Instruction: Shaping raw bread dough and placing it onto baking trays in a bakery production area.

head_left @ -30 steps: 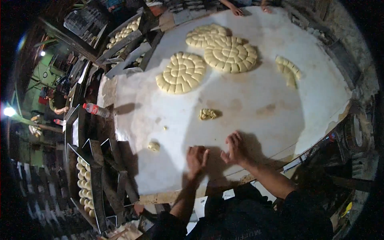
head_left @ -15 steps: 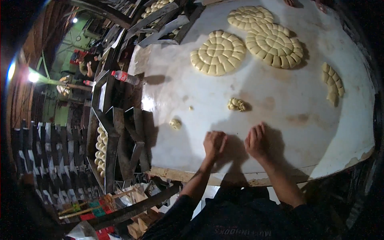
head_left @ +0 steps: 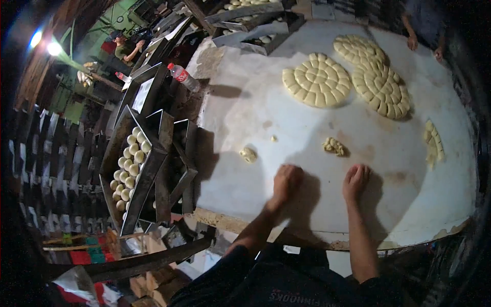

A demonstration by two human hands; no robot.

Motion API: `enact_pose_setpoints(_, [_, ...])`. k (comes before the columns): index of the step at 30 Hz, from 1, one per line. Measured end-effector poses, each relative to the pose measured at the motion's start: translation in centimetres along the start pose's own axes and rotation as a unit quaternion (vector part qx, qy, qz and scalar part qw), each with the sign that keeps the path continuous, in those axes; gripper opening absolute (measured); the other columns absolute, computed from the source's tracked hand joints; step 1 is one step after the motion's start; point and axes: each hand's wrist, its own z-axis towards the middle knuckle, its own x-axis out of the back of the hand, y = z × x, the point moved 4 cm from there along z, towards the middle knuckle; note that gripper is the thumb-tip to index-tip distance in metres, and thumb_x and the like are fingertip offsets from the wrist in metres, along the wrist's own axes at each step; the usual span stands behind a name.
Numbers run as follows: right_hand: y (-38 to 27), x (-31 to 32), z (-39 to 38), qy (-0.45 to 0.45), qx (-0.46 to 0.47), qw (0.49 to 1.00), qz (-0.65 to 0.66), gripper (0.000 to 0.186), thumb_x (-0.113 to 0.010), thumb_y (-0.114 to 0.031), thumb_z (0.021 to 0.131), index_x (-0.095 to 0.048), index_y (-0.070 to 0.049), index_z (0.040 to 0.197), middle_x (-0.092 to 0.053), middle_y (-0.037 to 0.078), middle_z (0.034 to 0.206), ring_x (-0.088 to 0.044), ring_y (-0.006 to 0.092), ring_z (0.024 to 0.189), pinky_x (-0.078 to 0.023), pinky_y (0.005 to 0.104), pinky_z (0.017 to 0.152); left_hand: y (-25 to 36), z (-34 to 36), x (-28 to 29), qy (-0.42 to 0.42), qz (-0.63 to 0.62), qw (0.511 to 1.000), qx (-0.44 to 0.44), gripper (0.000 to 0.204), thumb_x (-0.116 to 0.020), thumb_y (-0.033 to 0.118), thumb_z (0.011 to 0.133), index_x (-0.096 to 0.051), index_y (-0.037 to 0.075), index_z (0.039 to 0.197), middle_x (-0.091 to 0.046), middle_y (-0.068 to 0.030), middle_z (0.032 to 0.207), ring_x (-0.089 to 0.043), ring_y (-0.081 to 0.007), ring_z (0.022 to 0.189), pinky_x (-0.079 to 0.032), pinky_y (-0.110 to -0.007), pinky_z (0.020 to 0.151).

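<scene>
My left hand presses palm-down on the white floured table, fingers curled over something I cannot see. My right hand lies the same way a little to the right. A small dough lump rests to the left of my left hand. A twisted dough piece sits just beyond and between both hands. Farther back lie two round spirals of cut dough pieces and a short row of dough pieces at the right.
Metal trays, one holding several dough balls, stand tilted left of the table. A plastic bottle lies at the table's far left corner. Another person's hands rest at the far edge. More trays with dough sit at the back.
The view has swung so the table sits farther right and closer. Both hands stay pressed on the table and have spread somewhat apart.
</scene>
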Motion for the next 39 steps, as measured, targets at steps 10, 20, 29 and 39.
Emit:
enact_pose_setpoints(10, [-5.5, 5.3, -6.7, -0.199, -0.381, 0.816, 0.386, 0.016, -0.054, -0.017, 0.087, -0.056, -0.002, 0.089, -0.058, 0.009, 0.083, -0.060, 0.0212, 0.064, -0.052, 0.0313, 0.059, -12.4, -12.0, 3.4, -0.277, -0.236, 0.925, 0.110, 0.030, -0.063, 0.019, 0.081, -0.058, 0.006, 0.108, -0.062, -0.0128, 0.092, -0.061, -0.0273, 0.089, -0.049, -0.039, 0.079])
enact_pose_setpoints(20, [-37.3, -3.8, -9.6, -0.372, 0.027, 0.880, 0.295, 0.015, -0.052, -0.014, 0.090, -0.054, 0.000, 0.093, -0.065, 0.010, 0.082, -0.060, 0.0122, 0.071, -0.048, 0.0289, 0.063, -4.8, -9.0, 25.9, 0.000, -0.219, 0.975, -0.026, 0.046, -0.061, 0.001, 0.070, -0.061, 0.008, 0.115, -0.067, -0.0107, 0.092, -0.062, -0.0164, 0.074, -0.051, -0.030, 0.070])
enact_pose_setpoints(29, [-25.0, -2.0, -12.0, -0.201, 0.025, 0.968, 0.150, 0.022, -0.065, -0.024, 0.082, -0.049, -0.009, 0.086, -0.057, 0.012, 0.073, -0.058, 0.0296, 0.065, -0.044, 0.0383, 0.060, -2.2, -11.1, 14.4, -0.194, -0.244, 0.950, 0.006, 0.024, -0.047, 0.014, 0.090, -0.054, -0.001, 0.108, -0.059, -0.0188, 0.090, -0.058, -0.0304, 0.081, -0.045, -0.039, 0.076])
enact_pose_setpoints(39, [0.3, 4.2, -11.2, -0.089, -0.143, 0.947, 0.272, 0.033, -0.053, -0.033, 0.092, -0.041, -0.005, 0.082, -0.045, 0.005, 0.068, -0.044, 0.0164, 0.063, -0.039, 0.0333, 0.057, 10.8, 7.7, 1.4, -0.231, 0.172, 0.958, 0.001, 0.072, -0.045, 0.055, 0.088, -0.023, 0.017, 0.144, -0.038, -0.0232, 0.138, -0.061, -0.0426, 0.091, -0.051, -0.048, 0.075])
